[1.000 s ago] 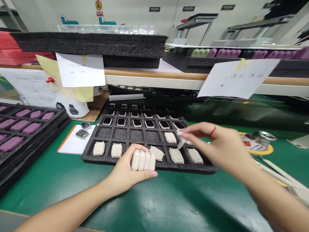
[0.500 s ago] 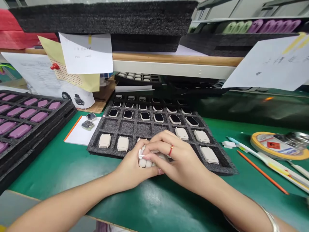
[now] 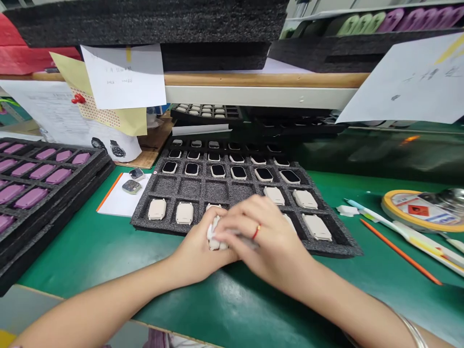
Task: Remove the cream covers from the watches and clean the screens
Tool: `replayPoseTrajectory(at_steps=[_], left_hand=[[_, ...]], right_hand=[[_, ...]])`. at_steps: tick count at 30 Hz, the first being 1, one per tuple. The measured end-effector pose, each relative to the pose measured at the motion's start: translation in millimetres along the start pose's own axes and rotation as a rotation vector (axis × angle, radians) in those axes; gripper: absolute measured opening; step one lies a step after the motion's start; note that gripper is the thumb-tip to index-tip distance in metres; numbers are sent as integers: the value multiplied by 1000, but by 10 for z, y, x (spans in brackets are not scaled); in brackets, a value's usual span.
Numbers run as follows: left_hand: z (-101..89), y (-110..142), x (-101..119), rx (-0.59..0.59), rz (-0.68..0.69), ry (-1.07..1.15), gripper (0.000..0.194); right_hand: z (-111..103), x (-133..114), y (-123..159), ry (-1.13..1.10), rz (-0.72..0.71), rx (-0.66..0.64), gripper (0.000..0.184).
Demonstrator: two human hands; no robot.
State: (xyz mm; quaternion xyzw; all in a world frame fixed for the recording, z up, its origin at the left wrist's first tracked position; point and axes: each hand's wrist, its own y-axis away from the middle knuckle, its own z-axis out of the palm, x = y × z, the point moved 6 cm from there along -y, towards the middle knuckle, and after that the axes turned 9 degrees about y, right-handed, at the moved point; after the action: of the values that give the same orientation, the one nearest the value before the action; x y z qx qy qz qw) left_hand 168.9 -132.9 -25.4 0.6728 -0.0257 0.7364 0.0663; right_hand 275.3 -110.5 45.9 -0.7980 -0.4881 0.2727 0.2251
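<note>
My left hand [image 3: 197, 251] is closed around a pale beige watch case [image 3: 217, 244], mostly hidden by my fingers. My right hand [image 3: 266, 237], slightly blurred, curls over it, thumb and fingers pinching a white cloth [image 3: 214, 227] against the case. Just beyond both hands lies a black foam tray [image 3: 163, 186] of watch cases. Its near rows hold beige cases back side up, such as the beige watch case [image 3: 157, 209] at left. Farther rows hold watches with dark screens, such as the dark-screened watch [image 3: 218, 170]. Part of the tray is hidden behind my hands.
A foam tray of purple cases [image 3: 32, 198] stands at left. Two watches [image 3: 131, 186] lie on white paper [image 3: 116, 200]. Yellow tape [image 3: 427, 210], an orange stick [image 3: 400, 251] and white pens lie at right. A low shelf [image 3: 253, 96] with hanging papers crosses above the tray.
My right hand's fingers have shifted slightly over the case and are more blurred. The left hand keeps its hold. The whole view has moved a little.
</note>
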Motion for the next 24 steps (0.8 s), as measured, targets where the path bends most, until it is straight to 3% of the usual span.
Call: replayPoseTrajectory(at_steps=[6, 10, 13, 16, 21, 24], left_hand=[[-7, 25, 7, 33, -63, 61, 56], [-15, 41, -24, 37, -80, 113, 56], [-25, 46, -46, 53, -104, 121, 58], [-25, 46, -41, 64, -110, 126, 58], [-12, 52, -9, 82, -104, 152, 58], [-4, 72, 16, 83, -92, 168, 57]], right_hand=[[-104, 355, -66, -86, 215, 10, 10], [-321, 581, -28, -119, 415, 35, 8], [-473, 654, -3, -140, 474, 54, 8], [-563, 654, -4, -117, 419, 45, 8], [-556, 557, 15, 14, 216, -134, 10], [-570, 468, 40, 23, 162, -175, 11]])
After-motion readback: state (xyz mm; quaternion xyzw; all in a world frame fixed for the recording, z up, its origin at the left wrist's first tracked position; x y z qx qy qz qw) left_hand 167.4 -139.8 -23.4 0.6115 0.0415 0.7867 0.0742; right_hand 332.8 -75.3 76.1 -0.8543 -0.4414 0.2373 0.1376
